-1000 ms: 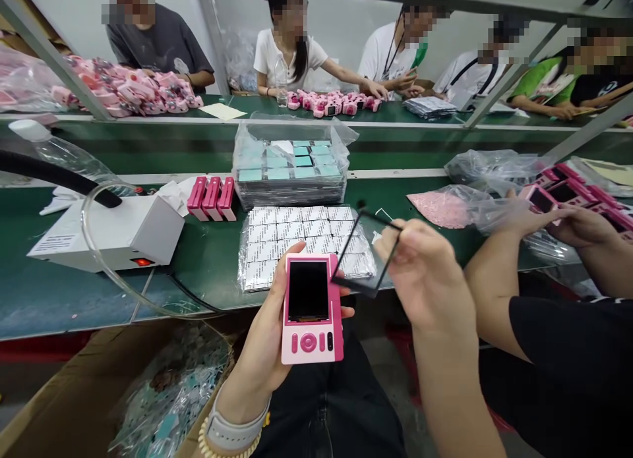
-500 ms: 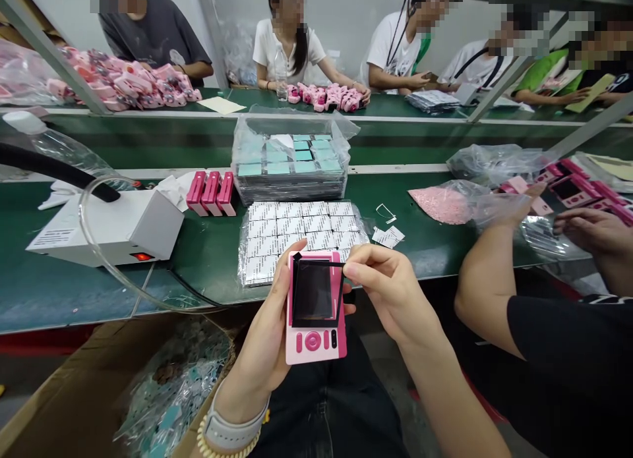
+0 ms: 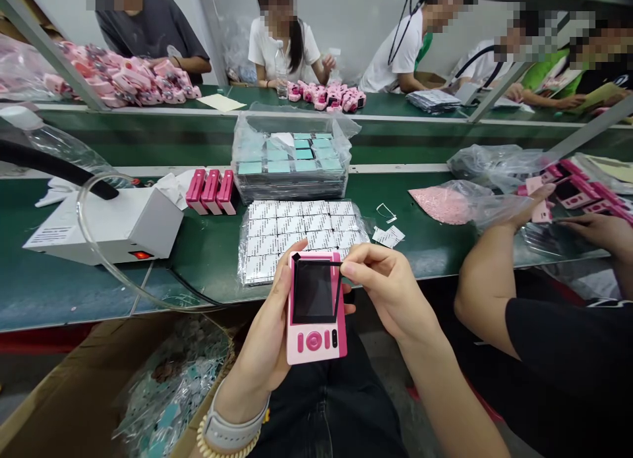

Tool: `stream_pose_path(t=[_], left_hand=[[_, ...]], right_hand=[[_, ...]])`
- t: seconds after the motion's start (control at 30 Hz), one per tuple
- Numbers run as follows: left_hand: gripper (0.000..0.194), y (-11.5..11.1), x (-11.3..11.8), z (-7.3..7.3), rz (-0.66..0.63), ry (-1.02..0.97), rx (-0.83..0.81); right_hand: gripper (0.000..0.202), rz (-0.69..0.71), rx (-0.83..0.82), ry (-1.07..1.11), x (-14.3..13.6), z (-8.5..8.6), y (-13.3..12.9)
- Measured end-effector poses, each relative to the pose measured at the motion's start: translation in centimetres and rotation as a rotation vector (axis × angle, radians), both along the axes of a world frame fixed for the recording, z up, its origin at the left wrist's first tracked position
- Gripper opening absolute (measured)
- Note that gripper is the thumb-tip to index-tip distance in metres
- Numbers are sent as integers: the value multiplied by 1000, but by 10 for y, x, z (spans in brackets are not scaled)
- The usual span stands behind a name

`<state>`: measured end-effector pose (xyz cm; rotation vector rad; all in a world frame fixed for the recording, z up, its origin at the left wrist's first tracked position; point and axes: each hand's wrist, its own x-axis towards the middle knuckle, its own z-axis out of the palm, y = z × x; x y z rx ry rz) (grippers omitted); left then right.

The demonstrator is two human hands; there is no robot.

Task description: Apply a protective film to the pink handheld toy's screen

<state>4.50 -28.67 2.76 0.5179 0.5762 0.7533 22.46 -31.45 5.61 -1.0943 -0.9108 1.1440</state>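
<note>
My left hand (image 3: 270, 313) grips a pink handheld device (image 3: 316, 352) with a round button and several small buttons below its screen area. Over that screen area lies a thin, black-bordered screen cover (image 3: 313, 293), set slightly askew. My right hand (image 3: 380, 280) pinches the cover's upper right corner between thumb and fingertips. A small black tab shows at its upper left corner. Just beyond the device, a plastic-wrapped stack of white printed rectangles (image 3: 262, 244) lies on the green bench.
Behind the stack stands a plastic-lined box (image 3: 291, 184) of blue-green pieces. Three pink devices (image 3: 211, 191) stand beside it. At left sits a white machine (image 3: 106, 224) with a hose. A carton (image 3: 64, 395) of film scraps is below. A co-worker's arm (image 3: 487, 267) reaches in at right.
The lower edge of the screen cover has shifted slightly up and now sits closer within the device's screen recess. Both my hands stay nearly in place.
</note>
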Motion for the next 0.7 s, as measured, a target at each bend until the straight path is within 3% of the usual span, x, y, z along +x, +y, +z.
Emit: stream_pose_path(t=[0.4,0.7], left_hand=[[67,1,0,2,-24,17,5],[55,-1,0,13,19,-11,-4]], right_hand=[[12,-39,10,-74,0,0,0],[14,-41,83,7,3,7,0]])
